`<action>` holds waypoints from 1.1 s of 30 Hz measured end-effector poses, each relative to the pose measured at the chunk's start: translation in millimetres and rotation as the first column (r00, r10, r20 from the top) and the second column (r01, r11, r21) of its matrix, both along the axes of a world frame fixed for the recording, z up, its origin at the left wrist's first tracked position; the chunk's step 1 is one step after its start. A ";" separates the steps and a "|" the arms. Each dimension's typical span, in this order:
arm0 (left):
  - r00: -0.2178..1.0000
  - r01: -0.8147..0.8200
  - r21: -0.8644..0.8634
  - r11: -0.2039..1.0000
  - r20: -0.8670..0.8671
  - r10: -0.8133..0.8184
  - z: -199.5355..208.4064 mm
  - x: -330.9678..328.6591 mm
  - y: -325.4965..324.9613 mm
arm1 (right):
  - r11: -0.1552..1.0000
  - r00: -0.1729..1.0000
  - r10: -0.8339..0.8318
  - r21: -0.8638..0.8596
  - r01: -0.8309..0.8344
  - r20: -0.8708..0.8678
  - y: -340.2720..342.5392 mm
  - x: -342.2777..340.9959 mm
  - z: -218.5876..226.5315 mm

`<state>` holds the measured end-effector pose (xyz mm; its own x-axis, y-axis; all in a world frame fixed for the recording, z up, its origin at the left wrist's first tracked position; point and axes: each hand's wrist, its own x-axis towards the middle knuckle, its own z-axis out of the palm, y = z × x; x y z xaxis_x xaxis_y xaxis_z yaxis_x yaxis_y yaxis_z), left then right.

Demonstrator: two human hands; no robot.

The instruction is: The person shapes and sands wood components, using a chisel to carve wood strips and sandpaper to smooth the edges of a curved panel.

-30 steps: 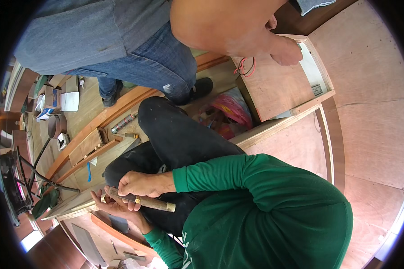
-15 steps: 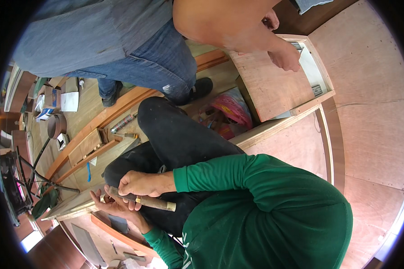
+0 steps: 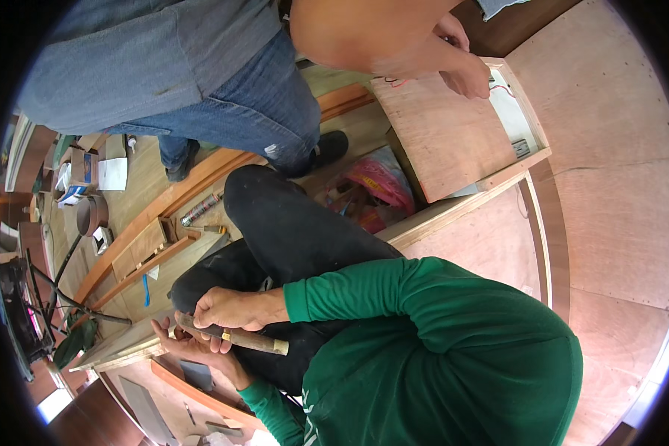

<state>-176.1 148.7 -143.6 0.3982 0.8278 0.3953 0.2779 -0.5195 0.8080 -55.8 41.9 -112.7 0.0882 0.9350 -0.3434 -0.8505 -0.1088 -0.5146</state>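
Note:
My right hand (image 3: 234, 308) is closed around a chisel (image 3: 256, 341) with a wooden handle and a brass-coloured ferrule. The handle's butt points toward my body, and the dark blade is partly covered by my fingers. Just below the blade end, my left hand (image 3: 193, 348) lies palm up with its fingers stretched out. Whether its fingertips touch the blade I cannot tell. Both hands are over my lap, beside my bent legs (image 3: 297, 223) in dark trousers.
Across from me stands a co-worker in jeans (image 3: 267, 111), hands over a plywood panel (image 3: 442, 134) on a wooden frame with a thin red wire. Nearby are a pink plastic bag (image 3: 379, 186), a long wooden trim (image 3: 201, 175), a printed tube (image 3: 201, 209) and a black cable (image 3: 67, 290).
The co-worker's hands have shifted slightly, and a red wire now shows beside them. My hands keep nearly the same pose, with the chisel tilted very slightly.

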 end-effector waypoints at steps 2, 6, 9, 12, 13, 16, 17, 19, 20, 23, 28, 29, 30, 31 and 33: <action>1.000 -0.001 0.007 1.000 -0.005 0.001 -1.9 -2.0 4.9 | 1.000 1.000 -0.013 0.017 0.013 0.005 2.4 -0.5 -3.1; 0.998 -0.006 0.123 0.992 -0.057 0.013 3.0 8.5 -8.6 | 0.999 1.000 -0.020 0.037 0.019 0.021 3.7 9.7 -7.2; 1.000 0.010 -0.121 0.993 -0.019 -0.013 2.5 6.8 -7.4 | 0.998 0.997 -0.055 0.006 0.055 0.060 -2.4 15.0 -3.8; 0.990 0.123 -0.423 0.898 0.119 -0.079 9.5 25.3 -9.9 | 0.991 0.953 -0.128 -0.003 0.134 0.273 -14.7 27.3 -11.9; 0.984 0.179 -0.419 0.890 0.074 -0.163 12.0 27.9 -5.5 | 0.985 0.931 -0.153 -0.023 0.170 0.332 -19.5 32.9 -16.5; 0.937 0.347 -0.475 0.809 0.135 -0.322 9.9 46.4 0.3 | 0.924 0.900 -0.266 -0.175 0.340 0.345 -30.5 47.9 -34.2; 0.915 0.403 -0.498 0.768 0.189 -0.357 7.3 54.0 0.6 | 0.917 0.899 -0.269 -0.193 0.349 0.346 -31.1 50.5 -37.2; 0.887 0.455 -0.600 0.659 0.238 -0.396 6.5 64.0 -0.4 | 0.907 0.898 -0.271 -0.220 0.359 0.347 -23.4 48.6 -37.4; 0.866 0.486 -0.643 0.592 0.260 -0.428 5.4 73.5 -4.1 | 0.907 0.879 -0.283 -0.192 0.376 0.383 -28.8 47.0 -30.9; 0.786 0.544 -0.670 0.505 0.197 -0.586 -21.8 76.5 4.3 | 0.894 0.808 -0.305 -0.142 0.426 0.504 -42.2 36.3 -31.4; 0.762 0.579 -0.594 0.559 0.152 -0.629 -17.9 78.0 -22.4 | 0.854 0.761 -0.387 -0.108 0.508 0.520 -47.1 18.7 -54.2; 0.758 0.589 -0.592 0.551 0.167 -0.630 -19.8 78.9 -20.5 | 0.849 0.755 -0.394 -0.107 0.517 0.524 -47.8 19.9 -59.3; 0.760 0.589 -0.606 0.535 0.191 -0.621 -23.7 81.0 -15.8 | 0.861 0.747 -0.391 -0.073 0.504 0.538 -47.4 23.3 -64.2; 0.769 0.583 -0.620 0.525 0.213 -0.603 -24.2 82.0 -10.3 | 0.876 0.742 -0.382 -0.039 0.480 0.551 -47.5 26.5 -59.9; 0.796 0.551 -0.650 0.524 0.222 -0.562 -26.6 80.2 -1.9 | 0.898 0.733 -0.356 -0.005 0.440 0.579 -48.9 29.4 -51.8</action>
